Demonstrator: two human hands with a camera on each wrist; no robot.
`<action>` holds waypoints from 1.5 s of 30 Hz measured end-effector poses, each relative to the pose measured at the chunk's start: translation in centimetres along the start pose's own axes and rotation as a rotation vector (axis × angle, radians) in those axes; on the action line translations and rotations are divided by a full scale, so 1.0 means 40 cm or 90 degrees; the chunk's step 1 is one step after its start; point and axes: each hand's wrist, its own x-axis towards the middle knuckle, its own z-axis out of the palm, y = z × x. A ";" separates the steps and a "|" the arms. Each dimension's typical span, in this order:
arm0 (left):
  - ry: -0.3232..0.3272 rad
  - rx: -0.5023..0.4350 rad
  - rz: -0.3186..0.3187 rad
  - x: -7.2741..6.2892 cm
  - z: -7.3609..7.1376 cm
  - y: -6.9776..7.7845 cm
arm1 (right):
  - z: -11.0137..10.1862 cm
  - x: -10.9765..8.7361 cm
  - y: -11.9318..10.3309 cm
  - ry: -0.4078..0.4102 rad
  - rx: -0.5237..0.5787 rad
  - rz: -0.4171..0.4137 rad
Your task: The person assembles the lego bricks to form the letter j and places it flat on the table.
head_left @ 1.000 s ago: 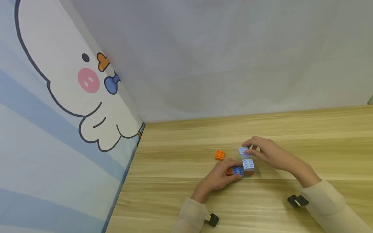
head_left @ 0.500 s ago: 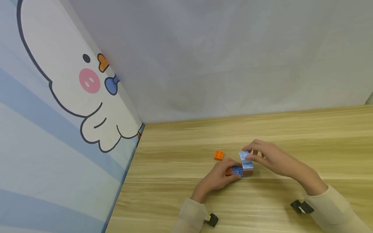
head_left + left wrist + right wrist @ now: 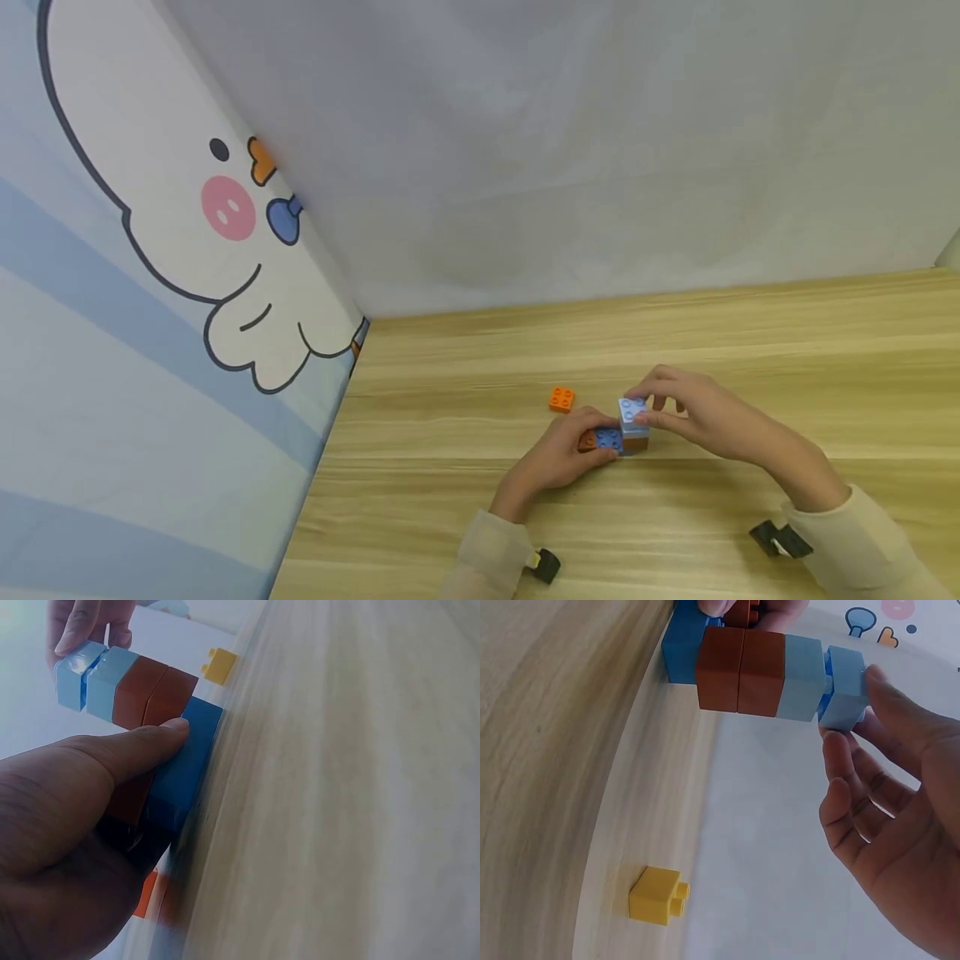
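My right hand pinches a light blue building brick between thumb and fingers. That brick sits over a matching light blue brick, a thin gap with studs showing between them. Below are two brown bricks, stacked at one end of a long blue brick low at the table. My left hand grips this lower part, its thumb along the blue brick's side. A further brown brick shows between the left thumb and fingers, partly covered by them.
An orange brick lies on the wooden table, beyond the left hand. A yellow brick stands on the table near the right hand in the wrist views. A pale curtain and a cartoon-printed panel border the table.
My right hand has moved toward me and down, bringing its light blue brick from behind the stack onto its top. The left hand has kept its grip in nearly the same place.
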 end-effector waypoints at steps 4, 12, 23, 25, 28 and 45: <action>-0.001 -0.007 -0.002 0.001 0.002 -0.001 | 0.000 -0.003 -0.003 0.002 -0.005 -0.009; 0.000 -0.014 -0.001 -0.002 -0.003 0.001 | 0.000 -0.004 -0.019 0.013 -0.034 -0.026; 0.003 -0.025 -0.014 -0.010 -0.012 0.002 | -0.002 0.007 -0.032 -0.022 -0.074 0.016; 0.005 -0.020 -0.011 -0.012 -0.014 0.003 | -0.004 0.009 -0.033 -0.031 -0.080 0.019; 0.003 -0.024 -0.012 -0.012 -0.014 0.005 | -0.006 0.010 -0.032 -0.040 -0.064 0.022; -0.007 -0.013 0.019 -0.041 -0.031 0.021 | -0.021 0.042 -0.078 -0.039 -0.017 0.025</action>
